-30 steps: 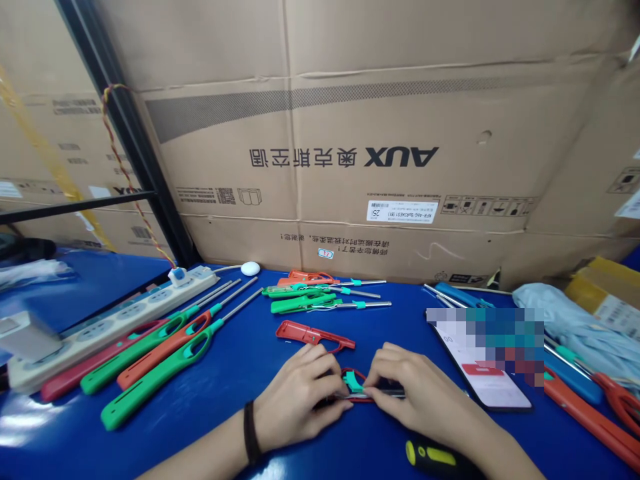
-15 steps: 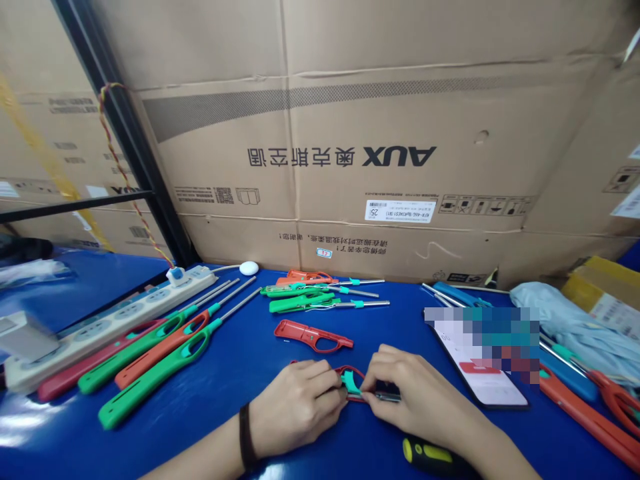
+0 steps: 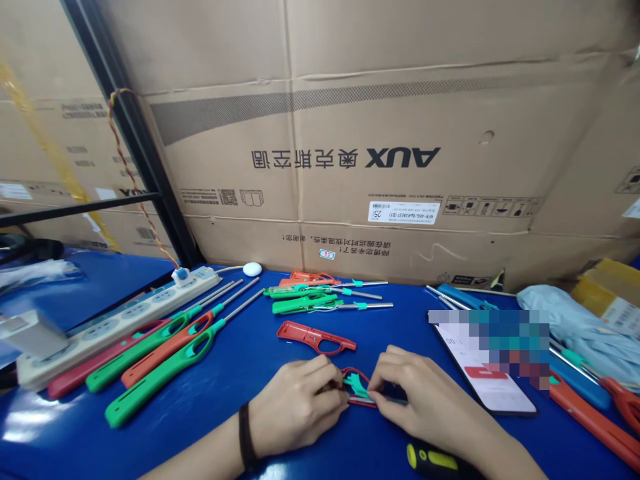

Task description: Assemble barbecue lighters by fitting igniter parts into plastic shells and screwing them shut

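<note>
Both of my hands are at a red lighter half (image 3: 356,373) with a teal trigger (image 3: 355,385) in it, low over the blue table. My left hand (image 3: 300,407) is closed round its handle end, which the fingers mostly hide. Thumb and forefinger of my right hand (image 3: 415,387) pinch the metal tube (image 3: 373,401) at the nozzle end. Just beyond the hands lies a loose red shell half (image 3: 317,337). Behind it are several opened lighters, including a green one (image 3: 305,304) with its tube and wires exposed.
Several closed long lighters (image 3: 165,373) lie at the left beside a white power strip (image 3: 120,320). A phone (image 3: 493,380), partly blurred out, is at the right, with orange (image 3: 590,417) and blue lighters beyond. A black-yellow screwdriver (image 3: 435,460) sits near my right wrist. Cardboard (image 3: 320,120) stands behind.
The view has shifted slightly, so everything sits a little further right. My right hand's pinch has moved a bit outward along the tube, and more of the teal trigger shows.
</note>
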A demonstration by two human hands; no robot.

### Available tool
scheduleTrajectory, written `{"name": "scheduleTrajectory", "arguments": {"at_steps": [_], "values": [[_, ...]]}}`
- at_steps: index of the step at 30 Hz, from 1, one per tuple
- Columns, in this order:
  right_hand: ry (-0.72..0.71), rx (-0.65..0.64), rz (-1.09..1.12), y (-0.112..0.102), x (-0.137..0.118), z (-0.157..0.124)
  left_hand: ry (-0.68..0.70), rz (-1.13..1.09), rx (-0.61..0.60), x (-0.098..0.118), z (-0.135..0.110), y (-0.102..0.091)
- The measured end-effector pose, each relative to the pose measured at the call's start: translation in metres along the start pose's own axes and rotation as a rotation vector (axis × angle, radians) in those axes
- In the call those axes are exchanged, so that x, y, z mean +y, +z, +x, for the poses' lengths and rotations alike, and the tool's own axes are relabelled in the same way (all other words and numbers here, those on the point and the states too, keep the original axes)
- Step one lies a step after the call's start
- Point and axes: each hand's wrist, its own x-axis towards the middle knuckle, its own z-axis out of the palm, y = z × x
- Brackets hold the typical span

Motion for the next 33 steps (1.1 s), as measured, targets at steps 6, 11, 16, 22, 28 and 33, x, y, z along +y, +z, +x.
{"name": "scheduleTrajectory", "arguments": {"at_steps": [6,11,16,22,28,33], "values": [[-0.022,-0.028,-0.015,0.001,-0.002,-0.001,-0.072,-0.037,-0.079,-0.001,-0.002,-0.006],[-0.054,0.003,0.000,0.004,-0.001,-0.001,-0.115,-0.064,-0.130,-0.004,-0.004,-0.006],[-0.034,-0.002,0.039,0.006,0.000,0.001,-0.073,-0.069,-0.137,-0.006,-0.004,-0.006],[-0.007,0.009,0.065,0.011,0.001,0.001,-0.073,-0.103,-0.097,-0.006,-0.003,-0.004],[-0.006,0.013,0.073,0.017,0.004,0.000,-0.111,-0.128,-0.101,-0.006,-0.003,-0.003],[-0.019,-0.007,0.051,0.018,0.001,0.000,-0.122,-0.104,-0.107,-0.004,-0.005,-0.001]]}}
